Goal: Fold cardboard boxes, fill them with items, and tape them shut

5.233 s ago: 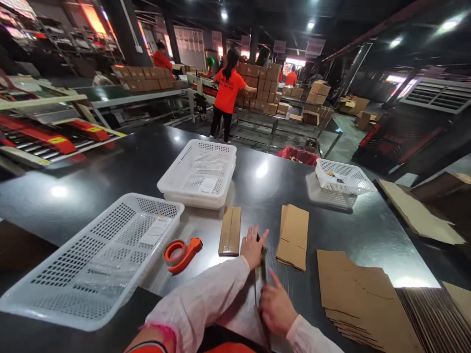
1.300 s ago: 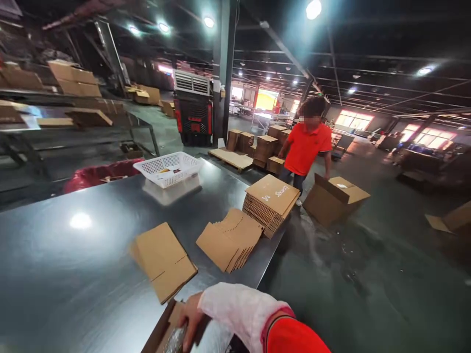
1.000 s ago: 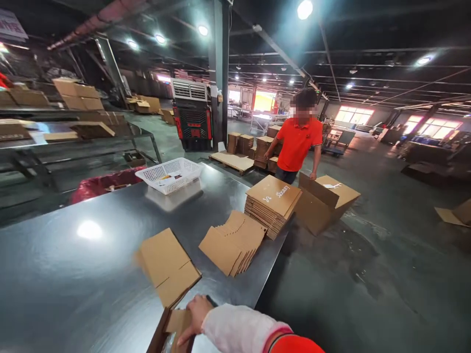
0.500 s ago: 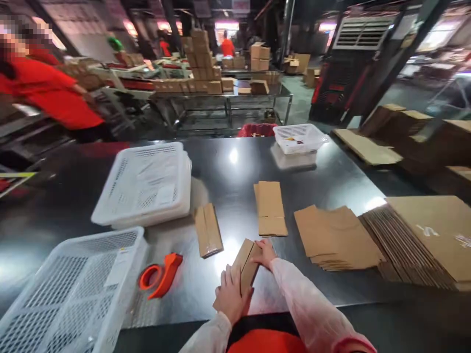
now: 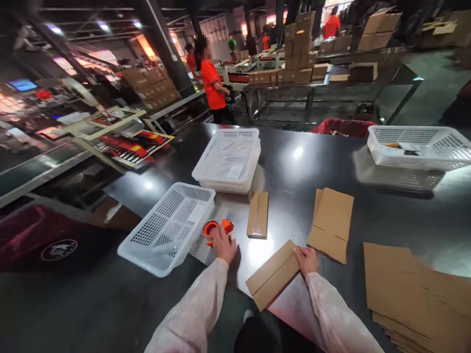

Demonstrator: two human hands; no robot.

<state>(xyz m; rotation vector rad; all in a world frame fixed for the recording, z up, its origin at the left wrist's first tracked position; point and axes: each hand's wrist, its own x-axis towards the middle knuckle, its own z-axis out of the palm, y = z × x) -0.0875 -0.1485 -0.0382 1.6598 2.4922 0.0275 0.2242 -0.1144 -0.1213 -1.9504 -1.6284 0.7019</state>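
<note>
My right hand [image 5: 307,261] pinches the upper right end of a flat folded cardboard box [image 5: 275,275], which lies slanted at the table's front edge. My left hand [image 5: 225,245] is stretched out over an orange tape dispenser [image 5: 227,225], fingers apart and partly covering it; whether they touch it I cannot tell. Beyond the hands lies another folded cardboard box [image 5: 257,215] with clear tape across its near end. Right of it rests a small pile of folded cardboard [image 5: 333,220].
A white plastic basket [image 5: 167,230] stands at the left, with stacked white baskets [image 5: 228,162] behind it. Another basket [image 5: 415,147] is at the far right. Flat cardboard sheets [image 5: 397,289] lie at the near right. A person in an orange shirt [image 5: 213,83] stands beyond the table [image 5: 283,142].
My left hand has let go of the folded box and moved left to the tape dispenser. My right hand still holds the box, now turned more sideways. The view has swung left.
</note>
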